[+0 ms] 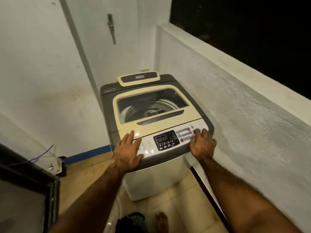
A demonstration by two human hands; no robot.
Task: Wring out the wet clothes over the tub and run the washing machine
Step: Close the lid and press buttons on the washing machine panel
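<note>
Squarely in the corner of the room stood the washing machine (pixel 151 180), a top-loader with a white body, a dark grey top frame and a cream lid (pixel 127 118) that was shut. Through the lid's clear window (pixel 151 101) the metal drum (pixel 134 111) showed, though what lay in it could not be made out. At the machine's rear edge sat a small cream-bordered dark panel (pixel 138 79). Along its front edge ran a silver control panel (pixel 149 146) with a black display (pixel 166 139) at its middle and buttons to either side. The left hand (pixel 128 152) lay flat on the machine's front left corner, fingers straight and spread wide, reaching from the control panel onto the lid and holding nothing. The right hand (pixel 202 143) rested on the right end of the control panel, its fingers bent loosely with the tips on the buttons there, gripping nothing. To the machine's right rose a low rough white wall (pixel 235 98); behind the machine was a white door with a metal handle (pixel 111 27). In front of the machine, on the tan tiled floor (pixel 181 190), a bare foot (pixel 161 221) stood just beside a dark heap of cloth (pixel 131 222).
</note>
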